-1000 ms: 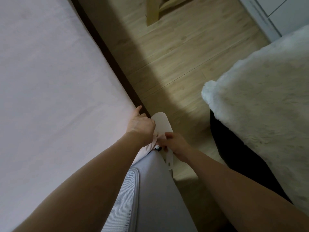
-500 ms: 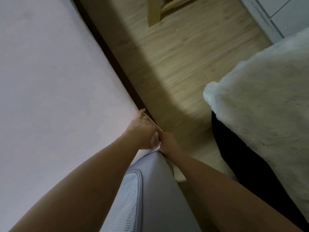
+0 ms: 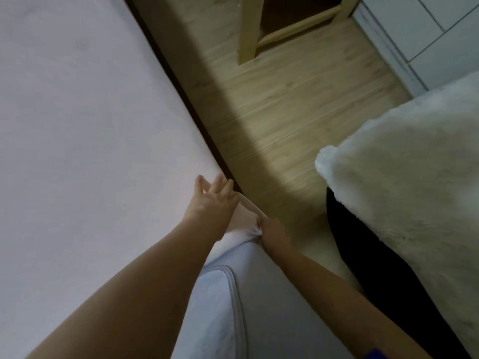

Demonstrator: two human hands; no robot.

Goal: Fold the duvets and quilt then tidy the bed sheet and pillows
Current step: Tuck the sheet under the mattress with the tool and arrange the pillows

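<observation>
A pale pinkish bed sheet [image 3: 77,125] lies smooth over the mattress, filling the left half of the view. My left hand [image 3: 211,200] rests on the sheet at the bed's right edge, fingers spread and straight. Just to its right, my right hand [image 3: 272,229] pinches a bunched bit of the sheet's hanging edge [image 3: 246,221] low at the bedside. A fluffy white quilt [image 3: 404,187] lies on the right over something black.
My grey-clad leg [image 3: 259,294] stands against the bedside. A strip of wooden floor [image 3: 280,112] runs between bed and quilt. Wooden furniture legs [image 3: 247,29] stand at the top, white cabinet fronts [image 3: 435,35] at the top right.
My left hand has opened and slid forward along the bed's edge, fingers now spread. The right hand has stayed low, still gripping the sheet edge. A white slipper seen earlier is out of sight.
</observation>
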